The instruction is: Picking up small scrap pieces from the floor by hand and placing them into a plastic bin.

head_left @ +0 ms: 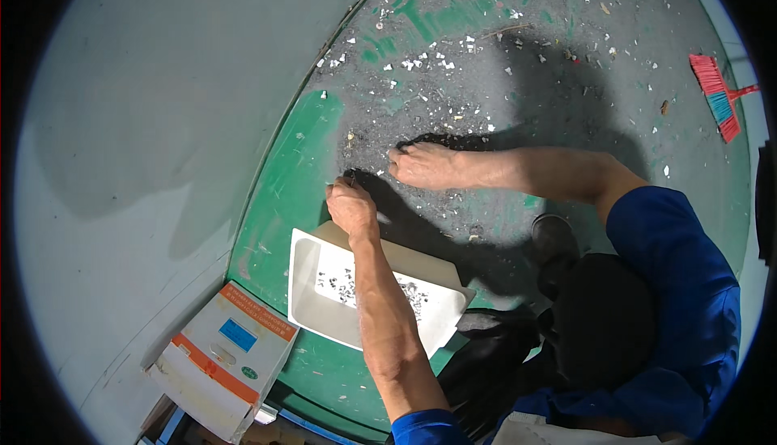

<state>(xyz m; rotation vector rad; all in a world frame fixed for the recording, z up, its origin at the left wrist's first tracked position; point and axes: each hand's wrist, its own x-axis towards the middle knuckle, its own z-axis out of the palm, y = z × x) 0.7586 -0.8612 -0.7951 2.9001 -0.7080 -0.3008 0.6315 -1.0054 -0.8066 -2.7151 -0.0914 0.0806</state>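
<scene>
Nearest lies a white dustpan (312, 299) holding small debris. Beyond it, the left hand (350, 206) has fingers pinched on a small scrap (351, 176); the right hand (422, 165) presses flat, fingers together, on the littered floor (502, 32).

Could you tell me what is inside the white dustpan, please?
Inside the white dustpan lies a scatter of small dark and pale chips. The left forearm crosses over it, hiding its middle part.
</scene>
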